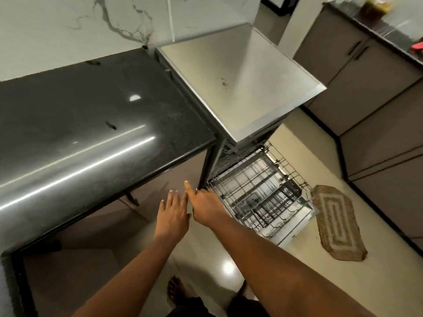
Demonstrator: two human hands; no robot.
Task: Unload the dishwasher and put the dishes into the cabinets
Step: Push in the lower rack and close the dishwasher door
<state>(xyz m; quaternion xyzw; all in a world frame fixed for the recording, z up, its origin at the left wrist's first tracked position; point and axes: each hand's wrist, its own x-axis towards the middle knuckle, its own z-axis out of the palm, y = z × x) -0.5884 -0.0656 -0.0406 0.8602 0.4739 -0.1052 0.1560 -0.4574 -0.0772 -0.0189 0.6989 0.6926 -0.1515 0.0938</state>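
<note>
A steel dishwasher [240, 88] stands at the end of the black counter. Its door is dropped open and a wire rack [258, 191] is pulled out over it; I see no dishes in the rack. My right hand [206, 207] is at the rack's near left corner, index finger stretched out, the other fingers curled at the rack's rim. My left hand [172, 213] hangs flat beside it, fingers apart, holding nothing, in front of a brown cabinet door [160, 191] under the counter.
The glossy black counter [91, 124] fills the left. Brown cabinets [366, 88] with dark handles line the right wall under a second counter. A woven mat [336, 223] lies on the tiled floor right of the open door. My foot [176, 291] shows below.
</note>
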